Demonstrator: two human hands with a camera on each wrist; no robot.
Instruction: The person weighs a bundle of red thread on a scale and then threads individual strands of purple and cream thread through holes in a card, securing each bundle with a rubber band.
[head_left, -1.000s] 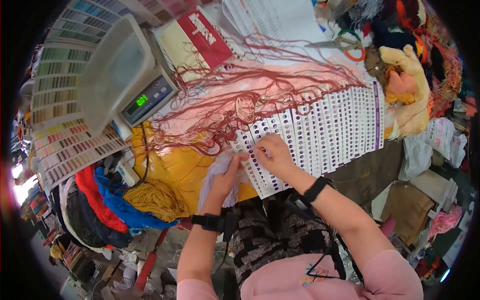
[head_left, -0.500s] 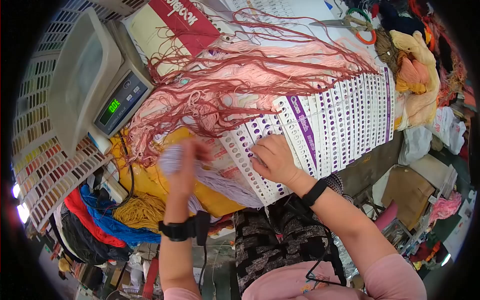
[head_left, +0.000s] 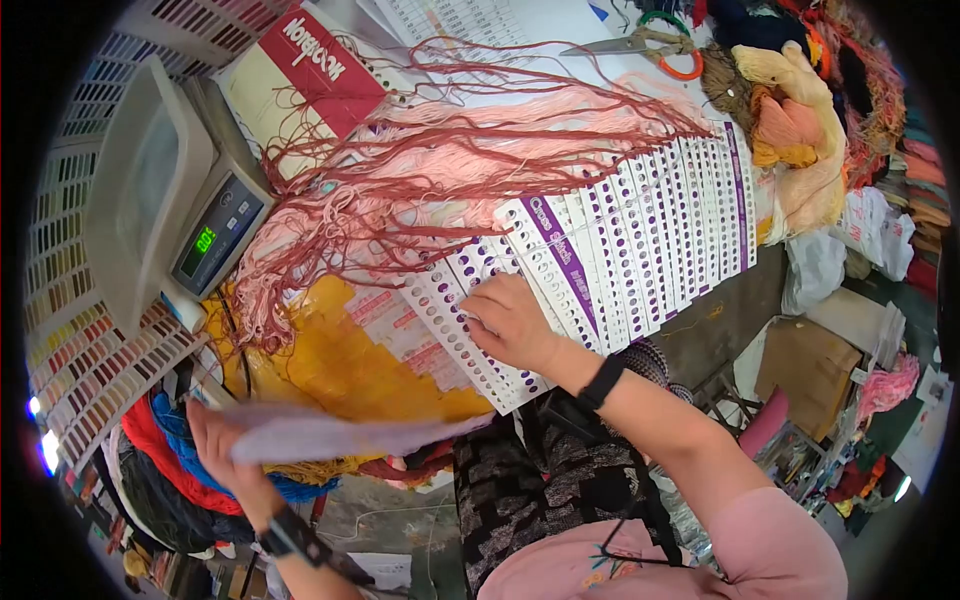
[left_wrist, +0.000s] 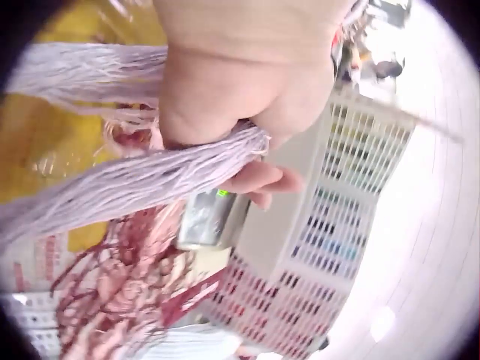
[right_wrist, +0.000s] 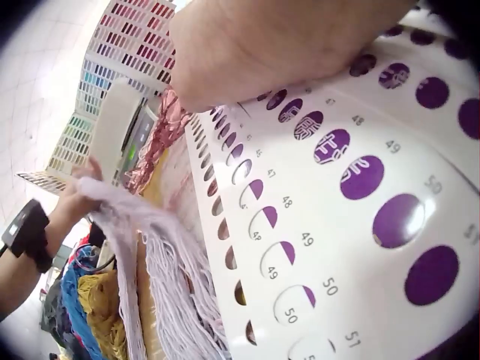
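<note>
In the head view the left hand point(head_left: 222, 450) is at the lower left, gripping a blurred pale lilac skein point(head_left: 340, 438) that stretches right toward the cards. The left wrist view shows the lilac strands point(left_wrist: 135, 180) running through that hand point(left_wrist: 247, 97), with fingers curled round them. My right hand point(head_left: 510, 322) rests on the punched white cards point(head_left: 455, 335), fingers bent over their left part; in the right wrist view its fingertips are hidden. Purple-ringed holes and numbers mark the cards point(right_wrist: 300, 217). Dark pink strands point(head_left: 400, 190) lie above the cards.
A scale point(head_left: 222, 232) with a tray stands at the left beside a thread colour chart point(head_left: 75, 240). Red, blue and mustard yarn lies at the lower left. Scissors point(head_left: 640, 47), a notebook point(head_left: 325, 75) and yarn bundles point(head_left: 795, 130) are at the back.
The left hand has moved from beside the right hand out to the lower left, drawing the lilac skein along. The right hand stays on the cards. A purple-striped card now shows beside it.
</note>
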